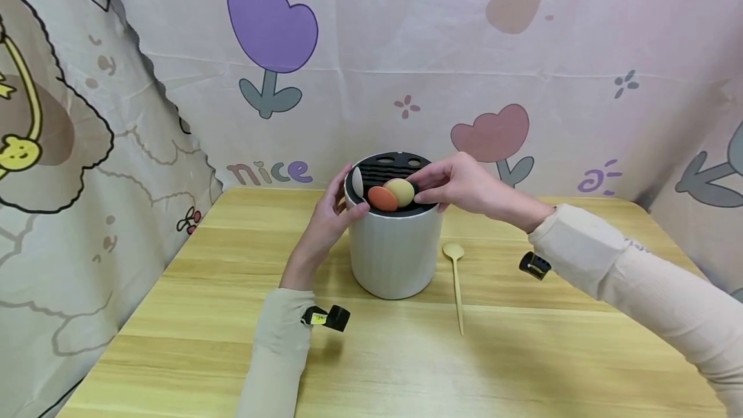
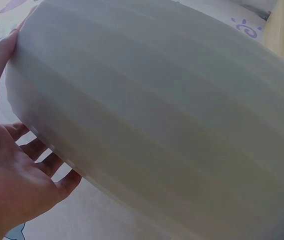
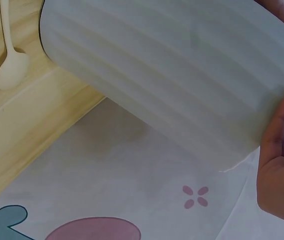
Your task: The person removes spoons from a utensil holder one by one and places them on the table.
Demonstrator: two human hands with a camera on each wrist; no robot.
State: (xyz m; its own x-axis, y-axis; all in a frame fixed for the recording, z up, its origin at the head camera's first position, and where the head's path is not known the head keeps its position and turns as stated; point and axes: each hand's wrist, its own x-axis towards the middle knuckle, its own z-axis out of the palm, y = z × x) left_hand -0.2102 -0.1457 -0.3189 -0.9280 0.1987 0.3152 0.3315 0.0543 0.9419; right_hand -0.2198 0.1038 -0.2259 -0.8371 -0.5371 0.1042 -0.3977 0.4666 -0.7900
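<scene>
A white ribbed utensil holder [image 1: 395, 257] with a black slotted top [image 1: 386, 169] stands upright on the wooden table. My left hand [image 1: 329, 215] grips its left side, thumb over the rim and fingers around the outside. At the holder's right rim, my right hand [image 1: 458, 186] pinches the right edge of a yellow oval spoon head [image 1: 399, 192]. That head overlaps an orange one [image 1: 382, 199], and a white one [image 1: 357, 182] stands at the left of the top. The holder's wall hides their handles. The wall fills most of both wrist views.
A pale yellow spoon [image 1: 454, 251] lies on the table [image 1: 232, 340] to the right of the holder, its bowl toward the back. Behind the table hangs a printed cloth [image 1: 377, 50] with flowers, and more cloth hangs at both sides.
</scene>
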